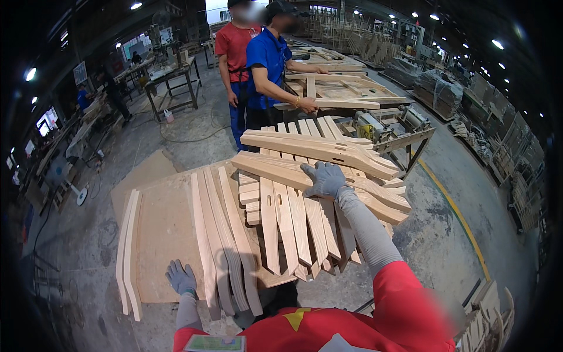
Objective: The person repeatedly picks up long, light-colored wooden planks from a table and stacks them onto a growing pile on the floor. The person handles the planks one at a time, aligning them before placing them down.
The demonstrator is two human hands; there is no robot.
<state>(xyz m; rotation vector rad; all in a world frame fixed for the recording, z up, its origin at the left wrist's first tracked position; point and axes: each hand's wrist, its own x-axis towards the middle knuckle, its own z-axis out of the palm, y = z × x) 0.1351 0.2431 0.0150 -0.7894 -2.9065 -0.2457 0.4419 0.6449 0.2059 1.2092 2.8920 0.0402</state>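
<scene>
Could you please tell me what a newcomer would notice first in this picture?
The crisscrossed wood pile right of centre stands out first, with the gloved right hand on top. The left hand spreads over the board at lower left, and a blue shirt shows at the top.

The right hand [324, 180] touches long wood [272, 170] at three o'clock. The left hand [181, 277] is over the table [164, 232], between seven and eight o'clock.
</scene>
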